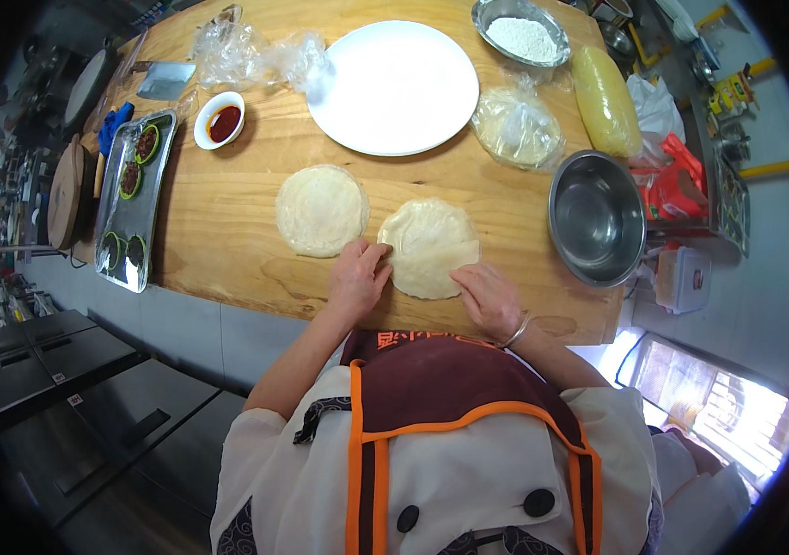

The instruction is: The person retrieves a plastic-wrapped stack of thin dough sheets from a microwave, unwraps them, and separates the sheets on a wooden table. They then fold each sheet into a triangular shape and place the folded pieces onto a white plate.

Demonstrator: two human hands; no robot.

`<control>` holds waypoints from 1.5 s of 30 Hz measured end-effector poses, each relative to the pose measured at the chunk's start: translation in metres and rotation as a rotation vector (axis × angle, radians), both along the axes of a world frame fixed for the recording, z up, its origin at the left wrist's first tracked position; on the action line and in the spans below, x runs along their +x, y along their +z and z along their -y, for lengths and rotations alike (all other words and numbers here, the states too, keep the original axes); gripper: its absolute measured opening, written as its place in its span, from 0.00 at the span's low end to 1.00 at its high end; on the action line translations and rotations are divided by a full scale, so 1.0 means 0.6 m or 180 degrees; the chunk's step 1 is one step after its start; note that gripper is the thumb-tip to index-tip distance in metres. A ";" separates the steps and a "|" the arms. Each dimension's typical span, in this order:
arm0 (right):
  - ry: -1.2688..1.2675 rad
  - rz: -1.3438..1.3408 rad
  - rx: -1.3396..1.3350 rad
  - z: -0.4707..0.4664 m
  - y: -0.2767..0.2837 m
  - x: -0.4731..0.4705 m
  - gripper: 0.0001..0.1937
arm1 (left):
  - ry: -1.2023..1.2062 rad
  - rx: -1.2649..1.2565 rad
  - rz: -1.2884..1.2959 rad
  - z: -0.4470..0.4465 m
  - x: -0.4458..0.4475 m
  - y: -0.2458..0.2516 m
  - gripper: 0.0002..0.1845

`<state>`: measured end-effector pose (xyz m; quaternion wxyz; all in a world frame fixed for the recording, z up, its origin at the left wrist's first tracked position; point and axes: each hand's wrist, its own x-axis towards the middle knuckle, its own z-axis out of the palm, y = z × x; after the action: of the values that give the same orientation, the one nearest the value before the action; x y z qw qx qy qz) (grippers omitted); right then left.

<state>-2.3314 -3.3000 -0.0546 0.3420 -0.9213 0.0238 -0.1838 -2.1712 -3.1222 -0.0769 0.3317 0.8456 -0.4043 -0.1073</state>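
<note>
A flat round of pale dough lies on the wooden worktable in front of me. My left hand pinches its left edge between thumb and fingers. At its lower right edge my right hand, with a bangle at the wrist, grips the rim. A crease or layer edge runs across the dough between both hands; what is under it I cannot tell. Just left of it, apart, rests a second dough round, close to my left fingertips but not held.
Beyond are a large white oval plate, a bowl of flour, wrapped dough and a yellowish wrapped roll. A steel bowl stands right. Left are a dish of red sauce, a cleaver and a metal tray.
</note>
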 end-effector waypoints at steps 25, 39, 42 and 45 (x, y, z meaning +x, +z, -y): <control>-0.1099 -0.0631 0.0857 0.018 -0.068 0.029 0.12 | 0.0665 -0.0681 -0.4766 0.044 -0.059 0.070 0.19; 0.0272 -0.0725 -0.0440 0.001 0.058 0.052 0.10 | 0.1081 -0.1249 -0.6311 0.052 -0.068 0.057 0.15; 0.0672 -0.0431 -0.0314 -0.029 0.073 0.048 0.08 | 0.0986 -0.1345 -0.6630 0.043 -0.070 0.074 0.10; 0.1012 -0.0228 -0.0051 -0.021 0.095 0.065 0.09 | 0.1074 -0.1161 -0.6303 0.046 -0.054 0.092 0.06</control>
<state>-2.2925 -3.2871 0.0022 0.3583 -0.9221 -0.1116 -0.0946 -2.2038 -3.1497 -0.0215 0.6516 0.3597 0.1658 -0.6470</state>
